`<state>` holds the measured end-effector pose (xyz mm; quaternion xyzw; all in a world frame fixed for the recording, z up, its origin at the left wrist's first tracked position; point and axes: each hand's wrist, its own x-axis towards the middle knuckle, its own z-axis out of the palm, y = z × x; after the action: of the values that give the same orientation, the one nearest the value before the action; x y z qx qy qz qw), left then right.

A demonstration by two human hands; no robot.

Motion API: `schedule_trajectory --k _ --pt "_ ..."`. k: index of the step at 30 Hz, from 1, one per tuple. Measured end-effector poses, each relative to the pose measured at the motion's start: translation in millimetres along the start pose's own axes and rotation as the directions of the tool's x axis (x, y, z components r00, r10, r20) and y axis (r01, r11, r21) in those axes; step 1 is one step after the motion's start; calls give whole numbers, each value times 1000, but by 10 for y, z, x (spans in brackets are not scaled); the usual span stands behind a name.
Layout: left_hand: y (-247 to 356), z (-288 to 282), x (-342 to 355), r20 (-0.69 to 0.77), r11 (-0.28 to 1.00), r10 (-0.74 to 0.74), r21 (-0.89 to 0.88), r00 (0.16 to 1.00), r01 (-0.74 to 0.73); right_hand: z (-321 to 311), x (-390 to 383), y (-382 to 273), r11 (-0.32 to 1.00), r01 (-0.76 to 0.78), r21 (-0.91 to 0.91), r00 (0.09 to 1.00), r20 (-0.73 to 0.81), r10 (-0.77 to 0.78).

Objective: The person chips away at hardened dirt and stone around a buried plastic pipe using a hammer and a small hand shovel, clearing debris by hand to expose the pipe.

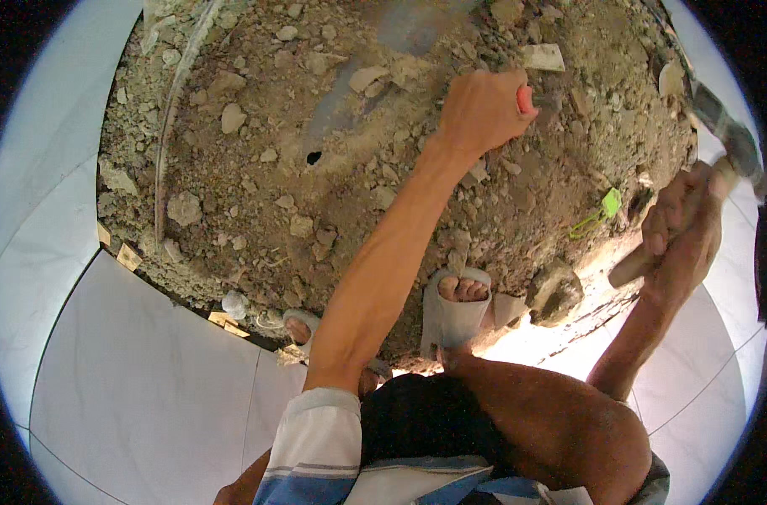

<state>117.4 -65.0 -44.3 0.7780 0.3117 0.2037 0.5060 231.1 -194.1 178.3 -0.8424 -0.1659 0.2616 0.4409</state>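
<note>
One hammer [740,150] fills the right hand [682,223]; the left hand [482,111] clenches one red handle [525,99] (mostly hidden).

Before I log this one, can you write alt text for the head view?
A person's right hand grips a hammer; the left hand is closed around something red over rubble. Pale tiles border it; sandalled feet rest at its near edge.

In the left hand [483,111], a tool [525,99]; just before that hand, rightward, a shard [544,57] on the rubble [240,181]; far left, a strip [159,185]; behind, a sandal [452,322]. In the right hand [685,223], a hammer [731,139]; to its left, a tag [611,202] on the rubble; behind and left, a rock [555,291].
</note>
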Motion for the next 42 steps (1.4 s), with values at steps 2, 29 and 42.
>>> schedule_trajectory --k 2,29,42 --pt "16 54 -6 -21 999 -15 40 1000 16 201 -49 227 988 63 -142 994 -76 -74" --pt "297 -89 -375 -96 954 -203 -242 974 175 456 -244 354 948 -315 -39 942 107 317" --pt "165 -740 -366 -324 721 -429 -686 843 103 287 -209 384 930 -356 -90 911 190 367"
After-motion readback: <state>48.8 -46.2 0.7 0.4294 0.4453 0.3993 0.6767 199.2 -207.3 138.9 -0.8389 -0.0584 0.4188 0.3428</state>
